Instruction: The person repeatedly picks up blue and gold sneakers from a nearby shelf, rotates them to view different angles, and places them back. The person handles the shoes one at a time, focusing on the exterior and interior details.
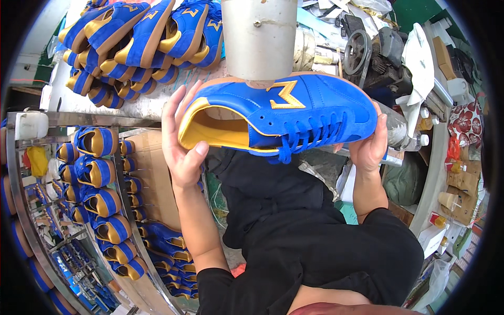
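Between both hands I hold a blue sneaker (328, 102) on its side, its toe toward the right. It has a yellow lining, blue laces, a brown sole edge and a yellow zigzag patch. My left hand (181, 144) is closed round the heel, with the thumb at the collar. At the toe, my right hand (370, 142) grips the other end, some of its fingers hidden behind the shoe. The sneaker's upper side touches or nearly touches the lower end of a pale grey machine cylinder (257, 39); I cannot tell which.
A pile of blue sneakers (149, 39) lies on the white tabletop (44, 97) at the far left. More shoes hang along a metal rack (118, 194) at the left. A dark handwheel (358, 52) and machine parts crowd the back right. Clear bottles (417, 140) lie by my right hand.
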A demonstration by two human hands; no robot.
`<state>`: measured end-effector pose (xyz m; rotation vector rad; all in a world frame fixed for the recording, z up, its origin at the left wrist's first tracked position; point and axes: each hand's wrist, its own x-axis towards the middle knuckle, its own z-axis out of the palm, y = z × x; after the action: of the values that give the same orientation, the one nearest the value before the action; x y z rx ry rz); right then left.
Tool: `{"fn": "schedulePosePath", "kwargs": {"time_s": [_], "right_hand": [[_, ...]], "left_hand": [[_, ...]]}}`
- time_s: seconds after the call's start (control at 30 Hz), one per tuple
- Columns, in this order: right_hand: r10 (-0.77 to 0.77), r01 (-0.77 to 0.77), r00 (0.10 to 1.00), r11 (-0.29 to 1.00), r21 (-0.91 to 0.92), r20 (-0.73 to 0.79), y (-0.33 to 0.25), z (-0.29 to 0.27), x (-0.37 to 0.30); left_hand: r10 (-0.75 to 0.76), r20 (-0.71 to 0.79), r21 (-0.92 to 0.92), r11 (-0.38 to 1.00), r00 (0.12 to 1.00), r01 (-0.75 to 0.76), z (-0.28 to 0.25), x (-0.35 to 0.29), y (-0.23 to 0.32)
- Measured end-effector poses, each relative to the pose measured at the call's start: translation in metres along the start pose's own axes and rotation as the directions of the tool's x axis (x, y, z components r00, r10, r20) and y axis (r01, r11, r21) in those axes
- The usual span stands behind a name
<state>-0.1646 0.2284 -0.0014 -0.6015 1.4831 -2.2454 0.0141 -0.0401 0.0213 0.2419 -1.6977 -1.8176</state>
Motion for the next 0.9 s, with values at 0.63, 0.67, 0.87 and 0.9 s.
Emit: {"fn": "schedulePosePath", "kwargs": {"time_s": [0.63,0.67,0.87,0.9], "right_hand": [[-0.214,0.208,0.954,0.977,-0.051,-0.209,0.009,-0.029,-0.017],[-0.219,0.214,0.957,0.976,-0.048,-0.191,0.008,-0.031,-0.018],[-0.163,0.145,0.95,0.986,-0.086,-0.265,0.007,-0.025,-0.014],[-0.193,0.17,0.961,0.977,-0.126,-0.198,0.01,-0.025,-0.013]], "left_hand": [[0.077,0.119,-0.062,0.996,0.99,-0.07,0.022,-0.003,-0.004],[0.102,0.125,-0.057,0.994,0.987,-0.095,0.023,-0.004,-0.006],[0.148,0.117,-0.008,0.989,0.982,-0.148,0.025,-0.011,-0.008],[0.138,0.094,-0.003,0.99,0.986,-0.139,0.024,-0.014,-0.01]]}}
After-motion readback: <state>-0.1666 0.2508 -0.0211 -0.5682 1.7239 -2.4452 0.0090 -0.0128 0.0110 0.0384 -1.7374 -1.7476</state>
